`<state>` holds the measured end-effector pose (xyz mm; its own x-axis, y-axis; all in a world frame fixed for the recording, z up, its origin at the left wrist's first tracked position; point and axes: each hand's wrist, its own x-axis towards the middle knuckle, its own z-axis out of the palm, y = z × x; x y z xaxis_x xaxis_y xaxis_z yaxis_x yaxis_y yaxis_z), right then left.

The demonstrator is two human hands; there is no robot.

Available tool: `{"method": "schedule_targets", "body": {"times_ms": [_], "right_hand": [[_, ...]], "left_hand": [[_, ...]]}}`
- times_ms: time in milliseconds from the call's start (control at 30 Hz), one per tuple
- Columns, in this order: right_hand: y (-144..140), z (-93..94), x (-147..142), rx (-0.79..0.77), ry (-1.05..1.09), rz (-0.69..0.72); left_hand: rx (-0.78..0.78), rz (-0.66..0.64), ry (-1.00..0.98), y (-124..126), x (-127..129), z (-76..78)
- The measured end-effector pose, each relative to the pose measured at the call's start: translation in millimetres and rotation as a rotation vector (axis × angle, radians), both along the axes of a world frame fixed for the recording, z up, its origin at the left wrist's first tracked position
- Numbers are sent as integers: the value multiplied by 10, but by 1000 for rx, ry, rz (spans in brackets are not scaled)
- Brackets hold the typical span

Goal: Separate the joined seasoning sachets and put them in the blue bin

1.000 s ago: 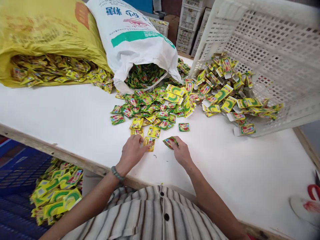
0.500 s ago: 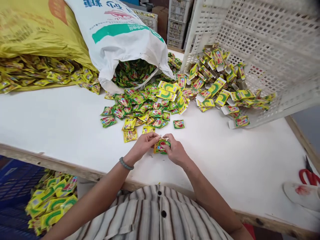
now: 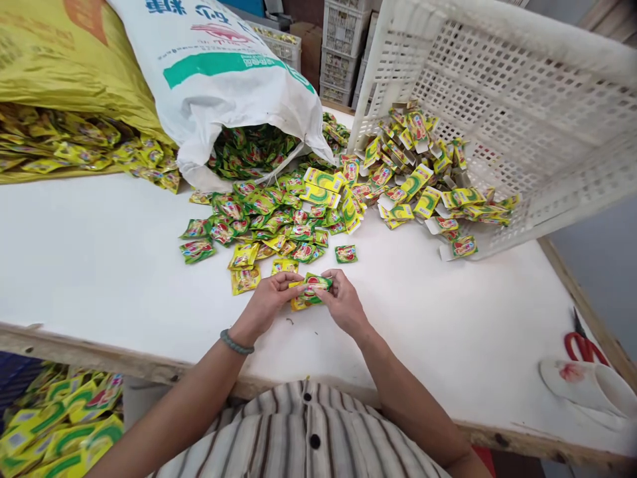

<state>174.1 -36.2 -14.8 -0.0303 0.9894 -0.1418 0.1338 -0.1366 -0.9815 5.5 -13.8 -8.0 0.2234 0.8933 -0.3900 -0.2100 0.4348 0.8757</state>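
Both hands, earlier apart, now meet: left hand point(image 3: 266, 302) and right hand point(image 3: 343, 305) pinch stacked sachets point(image 3: 309, 290). Loose sachet pile point(image 3: 269, 219) remains largely unsorted; boxes point(image 3: 423, 179) unfilled.

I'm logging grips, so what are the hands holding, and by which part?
Both hands, left hand and right hand, pinch a small stack of sachets by its opposite ends.

Noted on table point(image 3: 99, 265): two sacks lying on their sides at the far left, first sack point(image 3: 64, 60) left of second sack point(image 3: 223, 73), sachets spilling from both mouths. Loose sachet pile point(image 3: 269, 222) in front of second sack; tipped crate point(image 3: 497, 113) to its right, flat packets point(image 3: 423, 186) spilling from it. Near edge, before the pile: left hand point(image 3: 266, 302) and right hand point(image 3: 343, 305) together on held sachets point(image 3: 311, 289); scissors point(image 3: 582, 345) far right.
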Motion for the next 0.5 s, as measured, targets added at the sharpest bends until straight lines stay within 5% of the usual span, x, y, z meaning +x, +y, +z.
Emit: {"method": "schedule_targets", "body": {"times_ms": [200, 500], "right_hand": [[-46, 54, -2, 97, -200, 120], [13, -18, 25, -119, 107, 10]], "left_hand": [[10, -50, -31, -31, 7, 28], [-12, -8, -62, -26, -18, 52]]}}
